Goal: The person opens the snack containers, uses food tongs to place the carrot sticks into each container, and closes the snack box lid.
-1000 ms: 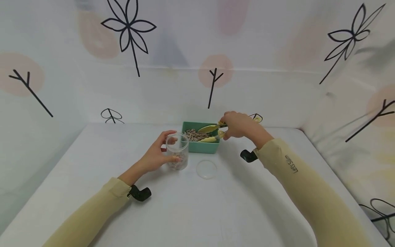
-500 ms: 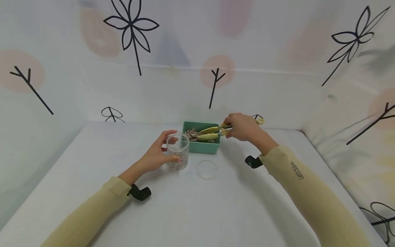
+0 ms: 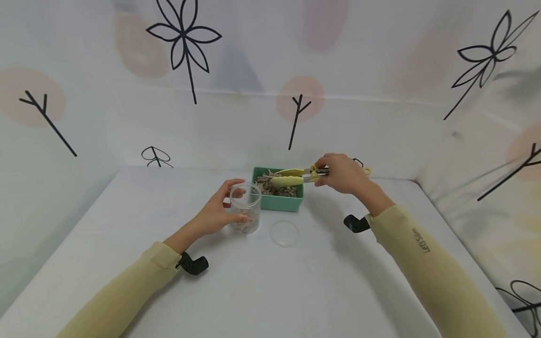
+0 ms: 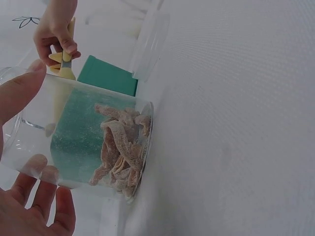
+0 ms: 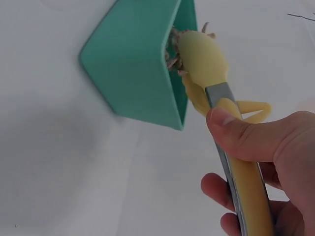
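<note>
My left hand [image 3: 212, 215] grips an upright clear jar [image 3: 246, 199], thumb on the near side and fingers around the far side. Whitish-brown dried strips [image 4: 120, 142] lie heaped at the jar's bottom. In my right hand [image 3: 341, 174] are yellow-headed tongs [image 5: 202, 59] with metal arms, thumb pressing one arm and fingers curled round the other. The tong heads are over the mouth of a green box [image 3: 279, 203] holding more strips [image 3: 263, 186]. In the right wrist view, strip ends [image 5: 209, 33] poke out around the heads.
A round clear lid [image 3: 284, 234] lies flat on the white table [image 3: 270, 291], just in front of the box and right of the jar. A white patterned cloth wall [image 3: 236, 131] rises close behind the box.
The tongs have risen from among the strips and shifted slightly right, their heads now closer together. My left hand and the jar have stayed in place.
</note>
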`<state>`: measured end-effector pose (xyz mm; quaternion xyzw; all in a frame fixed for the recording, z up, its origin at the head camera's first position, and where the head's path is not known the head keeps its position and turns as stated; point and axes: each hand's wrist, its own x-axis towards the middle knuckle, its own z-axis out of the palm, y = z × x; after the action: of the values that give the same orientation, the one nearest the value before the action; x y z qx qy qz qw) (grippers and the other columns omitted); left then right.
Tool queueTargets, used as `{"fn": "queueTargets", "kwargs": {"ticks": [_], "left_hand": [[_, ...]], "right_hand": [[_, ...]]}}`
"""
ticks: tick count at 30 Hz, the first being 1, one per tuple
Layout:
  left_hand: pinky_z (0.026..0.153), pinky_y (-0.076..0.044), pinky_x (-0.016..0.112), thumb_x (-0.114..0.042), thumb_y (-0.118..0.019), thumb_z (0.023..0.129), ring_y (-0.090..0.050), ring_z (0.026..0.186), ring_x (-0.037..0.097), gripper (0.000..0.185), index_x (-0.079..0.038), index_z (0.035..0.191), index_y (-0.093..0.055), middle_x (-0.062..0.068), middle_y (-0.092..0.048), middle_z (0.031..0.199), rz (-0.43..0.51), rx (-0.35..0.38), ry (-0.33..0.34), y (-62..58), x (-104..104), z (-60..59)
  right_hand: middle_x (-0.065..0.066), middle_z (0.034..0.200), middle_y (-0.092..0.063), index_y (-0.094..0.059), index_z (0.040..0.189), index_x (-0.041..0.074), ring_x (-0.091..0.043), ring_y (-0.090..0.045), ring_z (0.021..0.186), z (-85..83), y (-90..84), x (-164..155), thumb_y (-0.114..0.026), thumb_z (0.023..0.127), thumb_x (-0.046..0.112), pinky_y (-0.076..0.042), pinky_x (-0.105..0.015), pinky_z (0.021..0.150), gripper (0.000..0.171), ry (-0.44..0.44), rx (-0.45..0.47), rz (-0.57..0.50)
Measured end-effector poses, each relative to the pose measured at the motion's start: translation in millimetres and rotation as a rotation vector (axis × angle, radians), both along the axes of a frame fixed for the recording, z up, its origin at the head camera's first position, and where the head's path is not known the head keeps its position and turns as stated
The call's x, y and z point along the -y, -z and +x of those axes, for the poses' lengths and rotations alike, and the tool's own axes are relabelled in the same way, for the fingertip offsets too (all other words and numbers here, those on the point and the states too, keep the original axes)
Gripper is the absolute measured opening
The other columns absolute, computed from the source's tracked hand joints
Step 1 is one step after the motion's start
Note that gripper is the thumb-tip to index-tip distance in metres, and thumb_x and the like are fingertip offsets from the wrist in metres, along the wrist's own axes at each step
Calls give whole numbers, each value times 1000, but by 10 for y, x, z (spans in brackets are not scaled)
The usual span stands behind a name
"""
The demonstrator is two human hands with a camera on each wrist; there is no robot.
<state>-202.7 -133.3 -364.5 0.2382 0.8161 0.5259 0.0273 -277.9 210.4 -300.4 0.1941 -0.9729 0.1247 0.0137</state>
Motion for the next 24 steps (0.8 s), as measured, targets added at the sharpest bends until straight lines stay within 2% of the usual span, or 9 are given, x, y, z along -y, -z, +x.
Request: {"fn": "queueTargets", "kwargs": {"ticks": [5,12,19,24], "left_hand": [[99,-41,56,-1,-83,80,-47,120,36,86,-8,150,-33,25,-50,138,-10,-7,-2,12,5,-19],[99,-40,57,-6,-85,78,-46,122,35,94,-16,153,-30,19,-50,141,-11,-19,-5,303,50,-221],[98,-42,55,-16,-88,77,-48,121,31,93,-24,151,-33,11,-51,138,-6,-26,1,338,76,-240],[98,-41,56,-15,-88,77,-48,121,31,93,-23,151,-33,12,-51,138,1,-25,3,332,75,-239]], "right_hand": [[-11,112,-67,-68,119,2,-25,-62,91,5,-33,-39,-82,85,19,-51,-43,77,41,5,39,-111],[-12,114,-66,-67,120,2,-27,-60,92,5,48,-68,-83,84,21,-50,-42,79,44,21,113,-200],[-11,114,-66,-68,120,3,-25,-59,92,-17,190,-82,-84,82,21,-49,-42,79,45,11,128,-199],[-6,108,-66,-70,116,6,-22,-59,89,-25,219,-16,-85,81,23,-48,-40,77,42,-16,81,-106]]}}
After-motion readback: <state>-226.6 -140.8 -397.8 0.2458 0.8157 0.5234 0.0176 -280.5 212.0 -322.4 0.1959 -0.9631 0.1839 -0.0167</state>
